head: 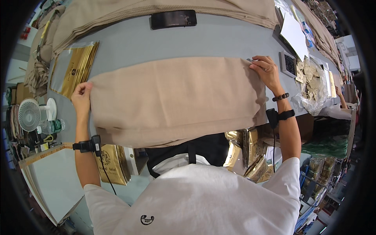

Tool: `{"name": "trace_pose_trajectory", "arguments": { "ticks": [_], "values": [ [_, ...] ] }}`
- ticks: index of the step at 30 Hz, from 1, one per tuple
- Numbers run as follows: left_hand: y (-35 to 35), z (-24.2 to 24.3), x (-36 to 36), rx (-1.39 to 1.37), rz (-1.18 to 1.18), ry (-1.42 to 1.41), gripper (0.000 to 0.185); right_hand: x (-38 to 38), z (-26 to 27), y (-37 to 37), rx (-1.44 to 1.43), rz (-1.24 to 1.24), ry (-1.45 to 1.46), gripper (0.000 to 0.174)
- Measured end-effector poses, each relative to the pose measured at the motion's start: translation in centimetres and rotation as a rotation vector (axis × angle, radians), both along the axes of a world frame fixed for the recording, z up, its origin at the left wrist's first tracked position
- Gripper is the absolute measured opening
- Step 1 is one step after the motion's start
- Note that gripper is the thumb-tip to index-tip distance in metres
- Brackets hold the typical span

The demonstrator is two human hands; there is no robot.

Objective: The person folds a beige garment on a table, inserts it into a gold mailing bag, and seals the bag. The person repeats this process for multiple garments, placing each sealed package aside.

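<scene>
A folded beige cloth [176,94] lies in front of me, its lower edge hanging over the table's front edge. My left hand [82,95] pinches its upper left corner between thumb and fingers. At the opposite end, my right hand [265,70] grips the upper right corner, with the fingers bent over the fabric. The cloth stretches between both hands, lightly creased, with layered edges along its lower side. Strapped devices with cables sit on both of my forearms.
A stack of beige cloths [176,5] lines the grey table's [129,44] far side, beside a black phone [173,20]. Gold packaging bags [75,67], a small fan [30,114] and a plastic bottle [51,126] are left. At right are a bag of tags [312,82] and a small box [288,64].
</scene>
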State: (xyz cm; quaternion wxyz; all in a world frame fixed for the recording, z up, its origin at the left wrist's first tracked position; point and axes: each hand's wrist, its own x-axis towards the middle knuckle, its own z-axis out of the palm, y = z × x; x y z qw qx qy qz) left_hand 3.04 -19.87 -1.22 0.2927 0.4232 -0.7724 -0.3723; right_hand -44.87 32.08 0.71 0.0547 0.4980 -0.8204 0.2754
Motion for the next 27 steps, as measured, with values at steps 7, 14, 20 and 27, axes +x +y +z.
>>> {"name": "trace_pose_trajectory", "arguments": {
  "ticks": [7,14,20,27],
  "values": [
    [-4.7,-1.1,-6.2,-0.053,0.017,-0.068,0.025,-5.7,0.6,-5.0,0.119,-0.168,0.166,0.022],
    [-9.4,3.8,-11.6,-0.164,-0.001,0.270,0.028,-7.9,4.8,-8.1,-0.163,-0.460,0.057,0.026],
    [-2.9,9.5,-3.8,-0.007,-0.140,0.756,0.040,-0.9,7.5,-1.8,-0.417,-0.432,0.168,0.023],
    [8.4,4.2,11.4,0.297,-0.262,0.669,0.042,12.4,3.4,10.0,-0.204,-0.229,-0.090,0.010]
  ]
}}
